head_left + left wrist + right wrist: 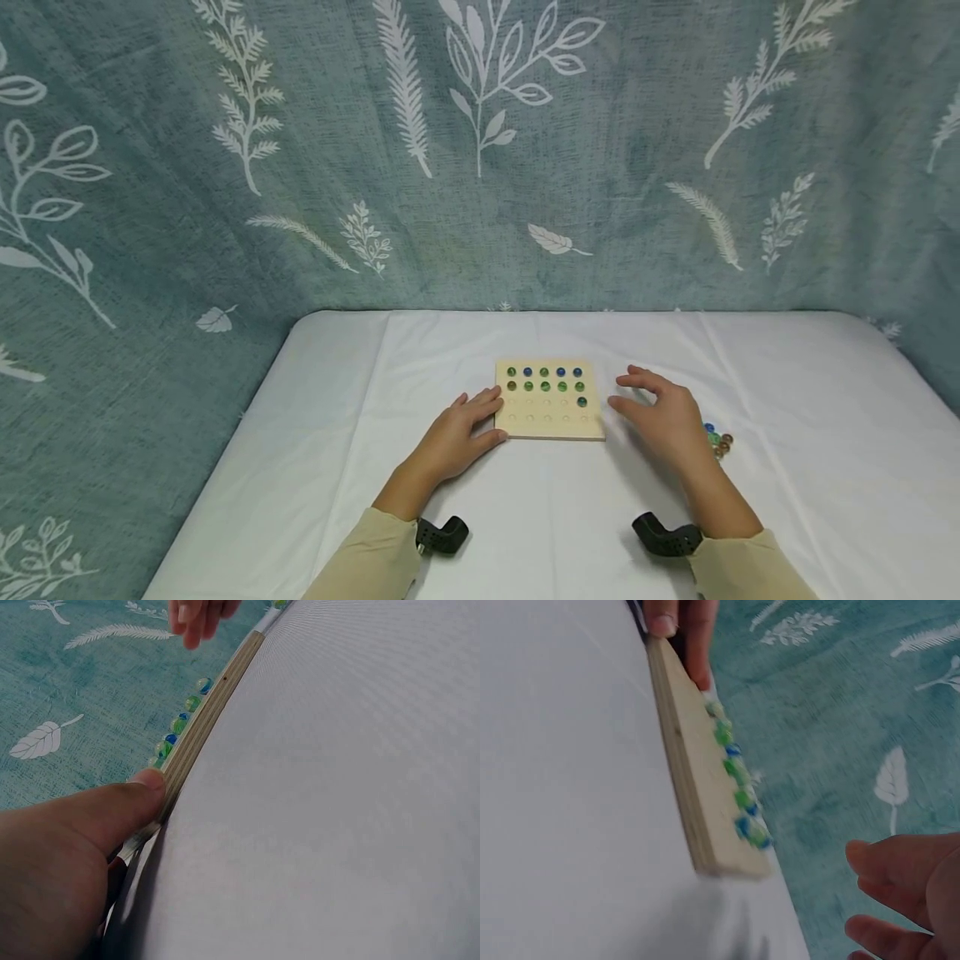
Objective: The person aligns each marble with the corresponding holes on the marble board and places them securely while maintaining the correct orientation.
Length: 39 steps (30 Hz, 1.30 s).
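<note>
A square wooden board (550, 421) with rows of round holes lies on the white table. Blue and green marbles (544, 379) fill its two far rows, and one blue marble (582, 402) sits in the third row. My left hand (461, 429) rests at the board's left edge with straight fingers. In the left wrist view its thumb (139, 796) presses the board's edge (217, 682). My right hand (660, 412) hovers just right of the board, fingers relaxed and spread, holding nothing. Its fingertips (889, 889) show beside the board (690, 772) in the right wrist view.
A small heap of loose marbles (718, 442) lies on the white tablecloth (337, 433) just right of my right hand. A teal curtain with a leaf pattern (480, 150) hangs behind the table. Black wrist mounts (442, 534) sit near the front edge.
</note>
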{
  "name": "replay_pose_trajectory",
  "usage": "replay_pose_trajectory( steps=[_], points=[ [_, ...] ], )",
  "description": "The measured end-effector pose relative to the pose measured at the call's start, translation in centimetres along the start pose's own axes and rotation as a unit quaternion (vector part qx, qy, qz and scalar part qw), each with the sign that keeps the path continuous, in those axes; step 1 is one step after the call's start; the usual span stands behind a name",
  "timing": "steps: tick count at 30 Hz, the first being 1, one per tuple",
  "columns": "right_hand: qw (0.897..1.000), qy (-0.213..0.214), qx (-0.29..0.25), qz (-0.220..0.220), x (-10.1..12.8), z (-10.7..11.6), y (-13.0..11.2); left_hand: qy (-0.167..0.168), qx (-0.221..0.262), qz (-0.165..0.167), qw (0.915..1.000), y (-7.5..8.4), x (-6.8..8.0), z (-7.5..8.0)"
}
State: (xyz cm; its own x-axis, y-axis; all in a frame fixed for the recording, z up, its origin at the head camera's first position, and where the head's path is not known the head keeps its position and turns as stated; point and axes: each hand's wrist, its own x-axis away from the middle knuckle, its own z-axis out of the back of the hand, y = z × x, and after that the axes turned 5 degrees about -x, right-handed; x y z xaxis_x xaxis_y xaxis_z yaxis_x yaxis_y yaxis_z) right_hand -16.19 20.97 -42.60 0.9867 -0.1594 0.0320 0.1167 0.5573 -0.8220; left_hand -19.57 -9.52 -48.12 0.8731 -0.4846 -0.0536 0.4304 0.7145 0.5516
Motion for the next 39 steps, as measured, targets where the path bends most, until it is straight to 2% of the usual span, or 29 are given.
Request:
replay_pose_trajectory(
  steps=[5, 9, 15, 18, 23, 28, 34, 39],
  points=[
    [1.0, 0.017, 0.005, 0.008, 0.8, 3.4, 1.4, 0.002, 0.001, -0.004, 1.0, 0.0, 0.0, 0.1],
    [0.999, 0.03, 0.016, -0.003, 1.5, 5.9, 2.9, 0.001, 0.002, -0.005, 1.0, 0.1, 0.0, 0.1],
    [0.999, 0.038, 0.024, -0.022, 1.9, 8.4, 5.8, 0.0, 0.004, -0.001, 1.0, 0.0, 0.0, 0.0],
    [0.999, 0.026, 0.04, -0.006, 2.3, 9.3, 7.3, -0.001, 0.009, -0.001, 1.0, -0.1, 0.0, 0.0],
    [0.997, 0.013, 0.067, 0.043, 2.6, 10.0, 9.5, -0.002, 0.005, 0.001, 1.0, -0.1, 0.1, -0.1],
    [0.995, -0.011, 0.087, 0.045, 2.2, 9.9, 10.5, 0.001, 0.007, 0.002, 1.0, 0.0, 0.1, -0.1],
    [0.992, -0.018, 0.116, 0.053, 1.9, 10.0, 11.0, 0.007, 0.007, 0.002, 0.9999, -0.1, 0.3, 0.1],
    [0.992, -0.025, 0.115, 0.055, 2.2, 9.9, 11.4, 0.005, 0.008, 0.001, 1.0, -0.1, 0.2, -0.1]
  ],
)
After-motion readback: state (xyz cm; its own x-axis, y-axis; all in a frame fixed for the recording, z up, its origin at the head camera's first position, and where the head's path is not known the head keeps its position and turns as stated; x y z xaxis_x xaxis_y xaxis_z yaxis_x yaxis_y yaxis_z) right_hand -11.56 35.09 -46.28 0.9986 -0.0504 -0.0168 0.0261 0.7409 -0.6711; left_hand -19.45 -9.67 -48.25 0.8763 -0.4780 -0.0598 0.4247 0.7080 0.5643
